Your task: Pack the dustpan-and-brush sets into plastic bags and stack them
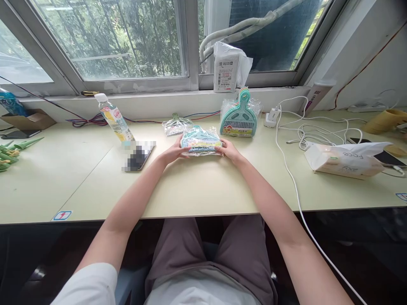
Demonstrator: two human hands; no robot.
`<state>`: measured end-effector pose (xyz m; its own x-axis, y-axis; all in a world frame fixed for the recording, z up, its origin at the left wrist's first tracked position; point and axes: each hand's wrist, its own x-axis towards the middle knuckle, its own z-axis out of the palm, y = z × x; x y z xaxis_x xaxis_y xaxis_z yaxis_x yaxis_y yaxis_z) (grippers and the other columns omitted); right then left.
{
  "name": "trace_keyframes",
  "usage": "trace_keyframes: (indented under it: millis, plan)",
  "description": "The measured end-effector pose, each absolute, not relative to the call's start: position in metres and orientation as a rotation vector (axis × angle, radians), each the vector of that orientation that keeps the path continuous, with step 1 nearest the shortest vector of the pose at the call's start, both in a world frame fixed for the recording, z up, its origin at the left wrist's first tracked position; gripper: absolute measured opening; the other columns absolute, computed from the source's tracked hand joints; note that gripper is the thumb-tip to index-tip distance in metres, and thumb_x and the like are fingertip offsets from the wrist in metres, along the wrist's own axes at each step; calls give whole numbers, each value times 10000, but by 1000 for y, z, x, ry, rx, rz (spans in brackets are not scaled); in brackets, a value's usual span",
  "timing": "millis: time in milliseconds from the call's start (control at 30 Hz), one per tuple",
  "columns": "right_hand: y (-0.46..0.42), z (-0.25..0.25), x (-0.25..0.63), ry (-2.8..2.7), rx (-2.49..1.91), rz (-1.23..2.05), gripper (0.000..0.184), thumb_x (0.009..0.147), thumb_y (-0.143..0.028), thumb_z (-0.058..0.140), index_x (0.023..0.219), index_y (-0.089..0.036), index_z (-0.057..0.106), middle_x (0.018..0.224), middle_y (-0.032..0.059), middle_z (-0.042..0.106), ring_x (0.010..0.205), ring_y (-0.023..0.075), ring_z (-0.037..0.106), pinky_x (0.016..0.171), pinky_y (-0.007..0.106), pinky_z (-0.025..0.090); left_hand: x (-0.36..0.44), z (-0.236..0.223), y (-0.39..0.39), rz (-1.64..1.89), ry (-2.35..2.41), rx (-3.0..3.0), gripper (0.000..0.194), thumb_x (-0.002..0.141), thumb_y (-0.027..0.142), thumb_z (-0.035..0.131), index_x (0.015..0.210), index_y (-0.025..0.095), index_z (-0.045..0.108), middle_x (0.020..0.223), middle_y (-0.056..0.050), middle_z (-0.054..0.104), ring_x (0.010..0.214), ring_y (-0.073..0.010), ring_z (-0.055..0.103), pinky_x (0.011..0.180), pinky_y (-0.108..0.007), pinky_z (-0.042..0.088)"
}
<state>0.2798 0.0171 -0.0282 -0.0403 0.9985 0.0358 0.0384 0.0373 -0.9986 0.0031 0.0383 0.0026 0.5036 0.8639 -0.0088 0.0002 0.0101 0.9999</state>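
A plastic-wrapped mini dustpan and brush set (202, 142), pale teal with a yellow label, lies at the middle of the table. My left hand (174, 152) grips its left end, and my right hand (229, 151) closes on its right end. Behind it to the right, a second green dustpan and brush set (241, 114) leans upright in clear wrap against the sill. Another clear-wrapped packet (177, 126) with a pale green tip lies behind my left hand; its contents are hard to make out.
To the left are a phone (143, 157), partly pixelated, and a tilted drink bottle (114, 118). A tissue pack (346, 160) and a tangled white cable (318, 133) occupy the right. A white box (225, 74) stands on the window sill, and green plants (12, 154) lie far left.
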Motion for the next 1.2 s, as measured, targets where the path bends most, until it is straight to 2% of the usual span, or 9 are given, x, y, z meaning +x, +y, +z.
trace_keyframes:
  millis: [233,367,467,633,733,833,933,1033,1200]
  plan:
    - [18,-28,281,-1331,-1198,1203,686,723,-332,761,1327,-179,475,892,57,693,536,117,564,562,284,553,2,7,35,666,846,1357,1032,678,227,791,1503,371,188,1372,-124,537,1021,-237,671,702,-261,603]
    - [12,-22,280,-1349,-1254,1190,958,688,-390,789,1468,-171,277,1096,130,653,667,174,648,677,343,578,-4,8,37,607,806,1379,996,704,211,768,1506,354,197,1287,-139,604,965,-238,695,664,-251,596]
    - [7,-16,281,-1366,-1265,1211,1000,683,-368,786,1487,-188,220,1240,157,581,811,202,672,759,353,585,-7,7,39,555,768,1390,909,740,211,743,1499,301,250,1206,-148,653,933,-235,705,668,-254,592]
    - [3,-9,290,-1523,-1300,985,696,797,-256,597,1446,-278,348,1407,127,439,995,244,640,857,431,563,-8,3,44,571,792,1340,786,726,144,742,1426,229,394,1100,-126,694,811,-180,714,737,-264,590]
    - [3,-10,295,-1791,-1274,647,590,745,-129,578,1306,-310,550,1448,60,410,1209,278,528,1039,475,437,-8,1,46,590,808,1308,765,709,105,740,1397,212,424,1026,-101,704,798,-166,711,788,-284,584]
    - [4,-15,295,-2037,-1190,511,623,707,-96,619,1286,-322,585,1426,28,468,1319,281,423,1126,486,319,-9,-2,49,600,820,1292,725,713,94,729,1372,194,443,967,-87,701,814,-167,707,792,-294,580]
    - [8,-22,291,-2151,-1169,470,579,721,-177,690,1278,-310,605,1409,39,508,1312,284,433,1130,485,300,-11,-6,53,625,816,1287,684,711,96,733,1337,191,473,974,-90,695,824,-161,699,745,-266,579]
    - [12,-27,285,-2094,-1209,417,382,790,-298,676,1171,-327,680,1341,19,579,1275,272,476,1113,473,322,-13,-10,56,613,826,1309,719,707,127,752,1358,188,455,951,-97,701,803,-153,691,684,-233,565]
    - [13,-27,280,-1898,-1199,494,267,907,-367,515,1056,-325,732,1212,0,672,1187,243,567,1071,437,380,-13,-3,51,671,736,1349,800,784,379,706,1465,238,309,975,-103,706,814,-153,687,749,-275,558]
